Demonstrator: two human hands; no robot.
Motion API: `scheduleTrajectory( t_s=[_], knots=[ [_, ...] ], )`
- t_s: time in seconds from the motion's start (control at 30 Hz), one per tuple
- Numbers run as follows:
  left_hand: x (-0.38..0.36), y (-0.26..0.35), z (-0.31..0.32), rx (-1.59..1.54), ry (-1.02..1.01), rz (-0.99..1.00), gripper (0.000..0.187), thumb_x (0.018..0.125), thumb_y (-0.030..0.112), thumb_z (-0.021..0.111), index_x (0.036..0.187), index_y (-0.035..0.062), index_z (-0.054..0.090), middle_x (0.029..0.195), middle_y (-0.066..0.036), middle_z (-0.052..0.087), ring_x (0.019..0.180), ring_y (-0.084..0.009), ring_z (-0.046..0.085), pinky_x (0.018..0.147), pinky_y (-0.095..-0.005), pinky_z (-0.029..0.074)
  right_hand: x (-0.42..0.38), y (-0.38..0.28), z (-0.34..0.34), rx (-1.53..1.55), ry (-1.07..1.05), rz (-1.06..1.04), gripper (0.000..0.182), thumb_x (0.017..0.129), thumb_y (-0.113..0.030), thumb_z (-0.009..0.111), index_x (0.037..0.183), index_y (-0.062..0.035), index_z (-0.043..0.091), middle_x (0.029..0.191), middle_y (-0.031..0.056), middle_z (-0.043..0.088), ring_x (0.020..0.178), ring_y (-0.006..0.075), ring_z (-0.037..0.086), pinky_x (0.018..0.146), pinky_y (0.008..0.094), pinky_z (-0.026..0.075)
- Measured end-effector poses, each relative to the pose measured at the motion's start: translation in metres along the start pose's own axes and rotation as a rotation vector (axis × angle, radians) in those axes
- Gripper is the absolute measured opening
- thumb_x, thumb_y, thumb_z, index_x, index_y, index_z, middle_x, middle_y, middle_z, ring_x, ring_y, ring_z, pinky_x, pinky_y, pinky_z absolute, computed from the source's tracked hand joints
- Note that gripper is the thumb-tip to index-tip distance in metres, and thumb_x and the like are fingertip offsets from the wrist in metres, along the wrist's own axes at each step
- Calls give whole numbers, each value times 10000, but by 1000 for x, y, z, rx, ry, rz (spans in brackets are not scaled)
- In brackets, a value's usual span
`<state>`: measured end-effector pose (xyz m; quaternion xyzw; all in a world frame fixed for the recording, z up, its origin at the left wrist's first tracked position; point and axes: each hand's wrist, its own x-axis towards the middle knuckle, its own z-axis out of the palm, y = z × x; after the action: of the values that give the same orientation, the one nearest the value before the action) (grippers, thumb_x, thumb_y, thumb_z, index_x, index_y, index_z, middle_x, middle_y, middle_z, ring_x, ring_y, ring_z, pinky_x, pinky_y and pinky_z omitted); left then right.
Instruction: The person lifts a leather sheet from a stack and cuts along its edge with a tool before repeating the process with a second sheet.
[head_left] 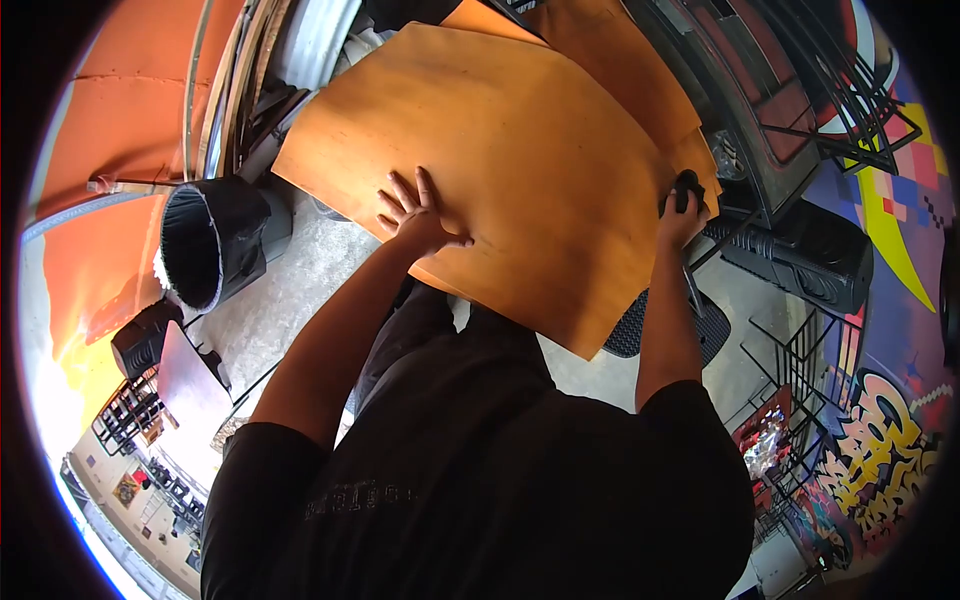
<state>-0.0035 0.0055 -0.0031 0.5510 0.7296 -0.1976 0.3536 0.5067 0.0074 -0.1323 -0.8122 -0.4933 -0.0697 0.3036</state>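
Note:
A large orange-brown sheet [530,150], smooth and faintly marked, spreads out in front of my body. My left hand [420,222] lies flat on its near left part, fingers spread and holding nothing. At the right edge of the sheet, my right hand [682,218] is closed around a small black object [688,186]; its exact kind cannot be made out. Under and beyond the large sheet, another orange sheet [625,65] shows at the back right.
A black-lined bin [205,240] stands on the concrete floor at left. Long boards [240,80] lean behind it. To the right are a black ribbed case [810,255] and black metal frames [800,360]. A black textured pad [630,325] shows below the sheet's right corner.

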Motion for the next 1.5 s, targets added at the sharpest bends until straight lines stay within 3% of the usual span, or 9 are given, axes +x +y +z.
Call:
scheduleTrajectory(
  t_s=[0.17, 0.43, 0.5, 0.63, 0.67, 0.73, 0.83, 1.1, 1.5],
  knots=[
    [-5, -4, 3, -12, 54, 60, 1664, 529, 635, 942, 1610, 203, -247, 1574, -361, -356, 1461, -635, -227, 1129, -777, 69, -126, -85, -48, -46, -179, -6, 407, 865, -338, 786, 1195, -110, 717, 1282, 233, 550, 1159, 446, 538, 951, 522, 501],
    [15, -76, 35, -328, 297, 411, 1164, 722, 459, 898, 1627, 136, 243, 1695, -275, -87, 1529, -568, 22, 1183, -687, 176, -221, -115, -107, 52, -392, 362, 516, 843, -351, 784, 1279, -104, 661, 1296, 253, 528, 1186, 455, 525, 997, 534, 470],
    [55, -122, 48, -552, 434, 740, 803, 819, 337, 844, 1482, 78, 472, 1638, -216, 295, 1502, -419, 288, 1188, -517, 315, -245, -100, -113, 59, -386, 426, 525, 848, -348, 776, 1290, -94, 651, 1307, 254, 523, 1190, 445, 528, 1005, 529, 468],
    [42, -178, 33, -952, 472, 302, 559, 874, 230, 798, 1324, 17, 543, 1305, -144, 570, 1190, -292, 570, 994, -418, 469, -310, -82, -110, 154, -376, 626, 517, 872, -321, 754, 1305, -68, 627, 1259, 218, 555, 1111, 378, 574, 944, 483, 497],
    [52, -190, 31, -942, 452, 315, 559, 874, 230, 798, 1324, 17, 543, 1305, -144, 570, 1190, -292, 570, 994, -418, 469, -324, -80, -109, 223, -319, 704, 491, 887, -300, 747, 1298, -64, 621, 1187, 179, 597, 1023, 329, 616, 868, 447, 531],
    [72, -213, 33, -1360, 261, -102, 464, 905, 261, 773, 1261, 43, 569, 1248, -101, 605, 1097, -286, 610, 961, -417, 472, -343, -89, -120, 285, -256, 795, 464, 901, -279, 741, 1291, -59, 616, 1116, 140, 639, 936, 281, 657, 792, 411, 564],
    [74, -229, 11, -1484, -31, -60, 398, 934, 276, 734, 1230, 59, 582, 1190, -79, 625, 1078, -272, 620, 948, -413, 484, -360, -113, -140, 902, -227, 1264, 323, 965, -265, 657, 1242, -100, 635, 1049, 84, 678, 840, 232, 674, 701, 360, 566],
    [76, -209, -15, -1822, -238, 62, 280, 985, 245, 641, 1200, 67, 618, 1089, -57, 664, 1055, -242, 644, 917, -391, 538, -358, -165, -153, 1700, 127, 1547, 370, 1050, -420, 428, 1214, -168, 643, 1116, 66, 697, 1001, 279, 683, 869, 452, 587],
    [-63, -131, -69, -1840, -42, 579, 318, 970, 161, 635, 1241, 0, 595, 1207, -116, 670, 1100, -253, 675, 971, -397, 554, -336, -110, -155, 2006, 32, 1169, 352, 1066, -362, 389, 1244, -162, 617, 1108, 82, 689, 1003, 287, 680, 882, 470, 581]
  ],
)
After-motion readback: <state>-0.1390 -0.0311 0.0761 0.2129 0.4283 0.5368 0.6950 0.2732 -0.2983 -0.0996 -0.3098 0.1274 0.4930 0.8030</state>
